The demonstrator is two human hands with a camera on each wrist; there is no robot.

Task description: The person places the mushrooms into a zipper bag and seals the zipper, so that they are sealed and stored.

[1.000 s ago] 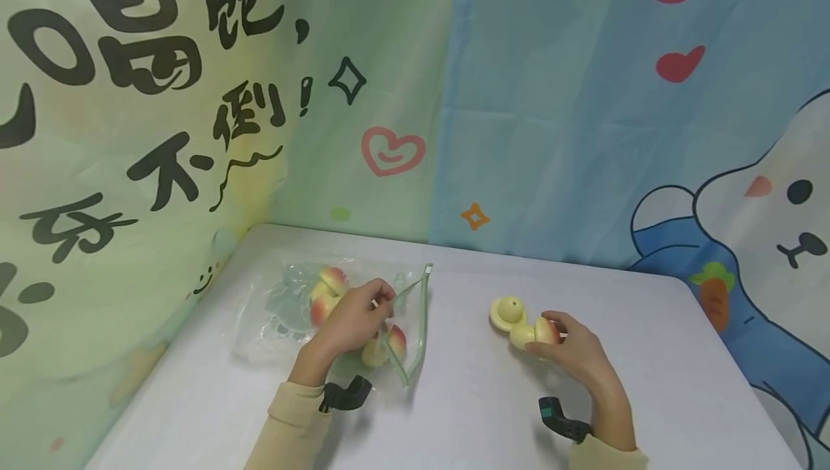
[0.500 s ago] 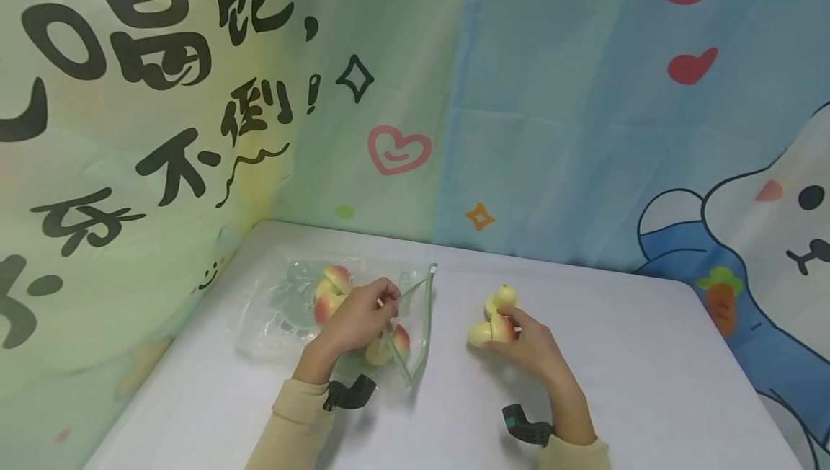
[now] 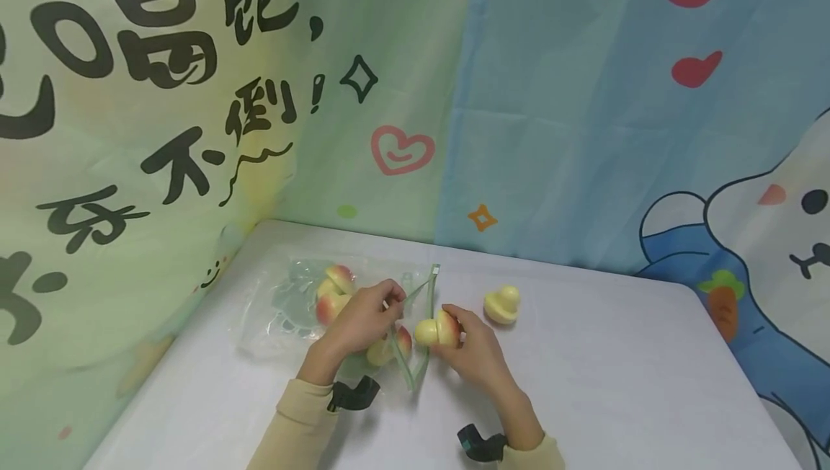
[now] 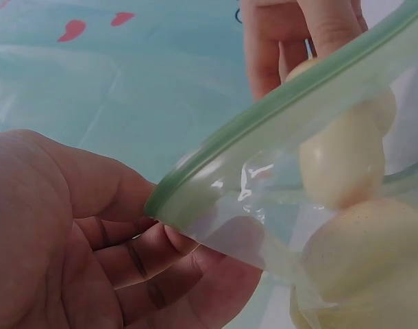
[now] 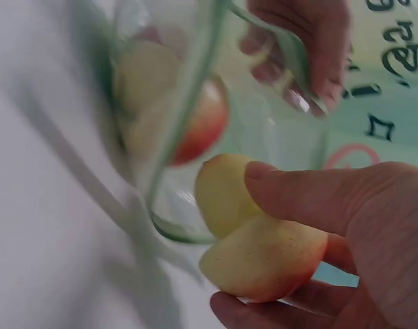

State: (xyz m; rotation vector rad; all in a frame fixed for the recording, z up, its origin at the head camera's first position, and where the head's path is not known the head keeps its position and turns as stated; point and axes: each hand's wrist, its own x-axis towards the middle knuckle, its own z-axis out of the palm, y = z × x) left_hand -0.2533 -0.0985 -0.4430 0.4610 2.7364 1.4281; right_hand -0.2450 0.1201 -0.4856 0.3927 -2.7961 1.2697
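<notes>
1. Where the white table stretches left, a clear bag lies on it, its green rim raised on the right.
2. Inside the bag, I see a far fruit piece and a near fruit piece, both yellow with red.
3. My left hand reaches over the bag, thumb and fingers pinching the green rim.
4. Just right of it, my right hand grips a peach-like piece between thumb and fingers at the bag's mouth; its pale lobe points left. I cannot tell whether it touches the rim.
5. Farther right and farther off, a pale yellow piece rests on the table, apart from my right hand.
6. Beyond the table's far edge, to the right, a blue backdrop carries red hearts and a white cartoon animal.
</notes>
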